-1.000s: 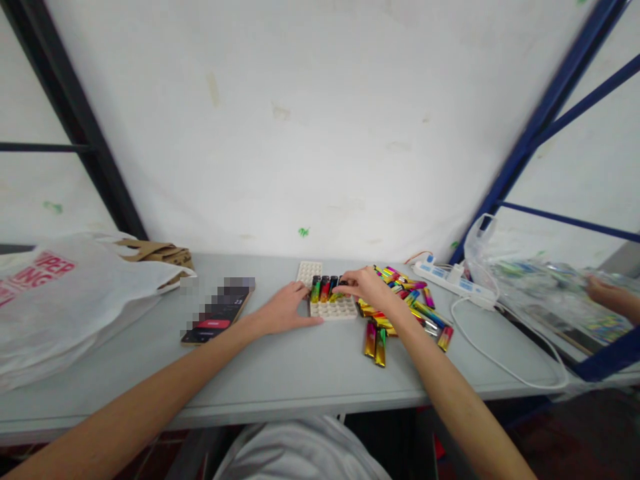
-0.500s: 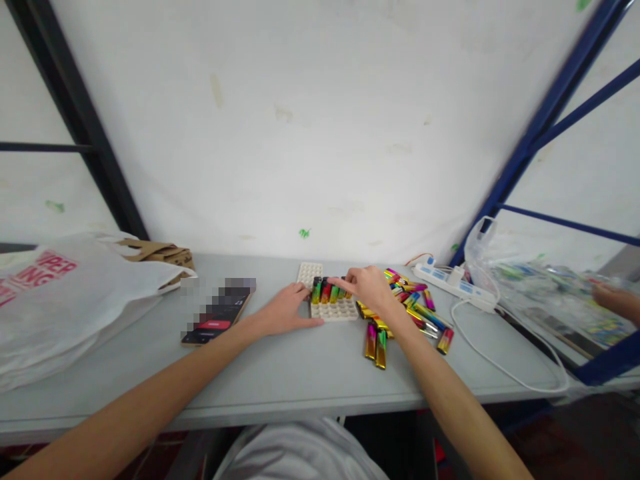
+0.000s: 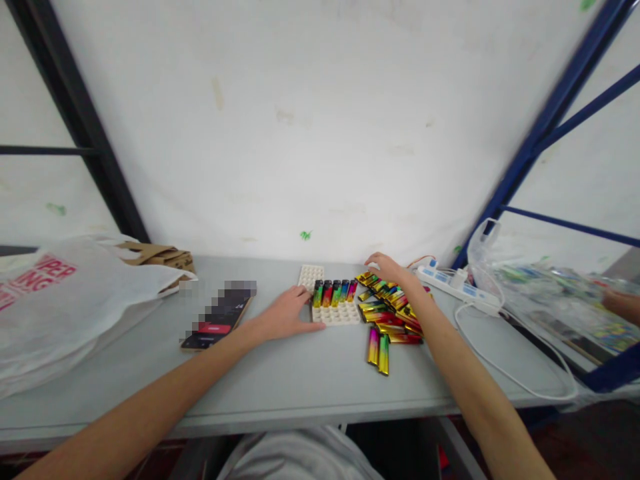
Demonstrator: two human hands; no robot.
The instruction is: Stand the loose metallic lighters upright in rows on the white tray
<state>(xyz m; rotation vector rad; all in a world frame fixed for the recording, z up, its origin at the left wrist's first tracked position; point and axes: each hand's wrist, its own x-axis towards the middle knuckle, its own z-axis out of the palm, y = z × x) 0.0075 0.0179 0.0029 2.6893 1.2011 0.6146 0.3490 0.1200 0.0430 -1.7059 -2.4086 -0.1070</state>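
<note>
A white tray with rows of holes [image 3: 336, 313] lies on the grey table [image 3: 280, 373]. Several rainbow-coloured lighters [image 3: 334, 292] stand upright in its far row. My left hand [image 3: 285, 313] lies flat against the tray's left edge, fingers spread, holding nothing. My right hand [image 3: 386, 267] reaches over the far end of a loose pile of lighters [image 3: 390, 310] to the right of the tray; its fingers curl down onto the pile. I cannot make out whether they grip one. Two lighters [image 3: 379, 344] lie side by side nearer me.
A phone [image 3: 215, 319] lies left of the tray. A white bag with red print [image 3: 65, 293] and a brown paper bag [image 3: 157, 253] lie far left. A white power strip [image 3: 457, 287] with cable, a clear bag [image 3: 545, 293] and another person's hand [image 3: 620, 303] are right.
My right hand has left the tray and moved right and back onto the lighter pile. One more lighter now stands in the tray's row. My left hand has stayed put.
</note>
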